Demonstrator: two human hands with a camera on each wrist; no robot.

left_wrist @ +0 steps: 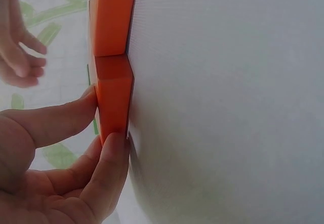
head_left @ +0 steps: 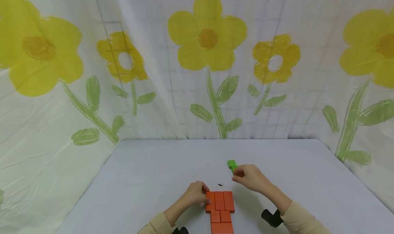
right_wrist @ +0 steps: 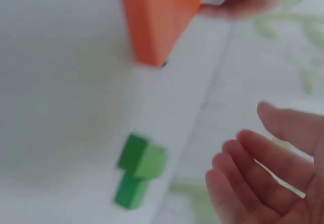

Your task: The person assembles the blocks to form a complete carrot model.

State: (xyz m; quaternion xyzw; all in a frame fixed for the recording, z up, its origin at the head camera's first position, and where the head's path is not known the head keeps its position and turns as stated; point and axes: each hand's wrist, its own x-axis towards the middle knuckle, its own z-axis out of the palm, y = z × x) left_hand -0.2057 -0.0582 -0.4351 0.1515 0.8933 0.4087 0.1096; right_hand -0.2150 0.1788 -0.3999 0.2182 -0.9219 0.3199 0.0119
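Flat orange blocks (head_left: pixel 220 201) lie pressed together on the white table, three long ones side by side at the far end. My left hand (head_left: pixel 194 193) pinches the leftmost long orange block (left_wrist: pixel 114 100), thumb on its top and fingers at its end. Beyond the orange group, two small green blocks (right_wrist: pixel 152 162) sit against each other. My right hand (head_left: pixel 252 177) hovers beside them, overlapping the nearer one in the head view. In the right wrist view its loosely bent fingers (right_wrist: pixel 245 168) hold nothing and stand apart from the green blocks.
Closer to me, two small orange blocks (head_left: pixel 220 216) and a wider orange block (head_left: pixel 222 228) continue the group. A small dark mark (head_left: pixel 220 184) shows on the white table (head_left: pixel 147 172). A flowered curtain (head_left: pixel 172 104) hangs behind the far table edge.
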